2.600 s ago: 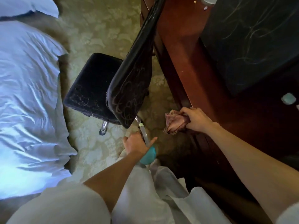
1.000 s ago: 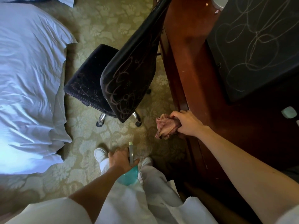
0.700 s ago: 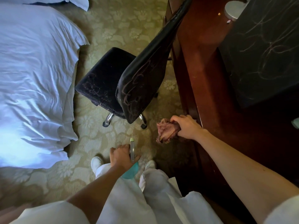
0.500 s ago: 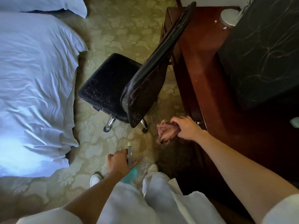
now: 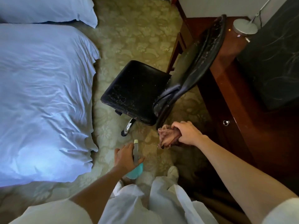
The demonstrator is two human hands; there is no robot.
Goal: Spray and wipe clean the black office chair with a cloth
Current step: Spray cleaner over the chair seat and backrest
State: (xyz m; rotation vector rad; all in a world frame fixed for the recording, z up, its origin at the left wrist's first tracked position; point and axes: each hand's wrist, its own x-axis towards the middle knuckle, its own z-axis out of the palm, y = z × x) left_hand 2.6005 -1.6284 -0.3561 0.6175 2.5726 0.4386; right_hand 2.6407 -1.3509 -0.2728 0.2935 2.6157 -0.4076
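one black chair stands on the carpet between one bed and one wooden desk, its backrest leaning over the desk edge. the left hand grips one spray bottle, nozzle toward the chair. the right hand clutches one bunched pink cloth just beside the backrest's lower corner. two pillows lie on the bed.

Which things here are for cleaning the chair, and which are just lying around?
For the job: black office chair, spray bottle in the left hand, cloth in the right hand.
Just around: bed, pillow, wooden desk, lamp base on the desk.
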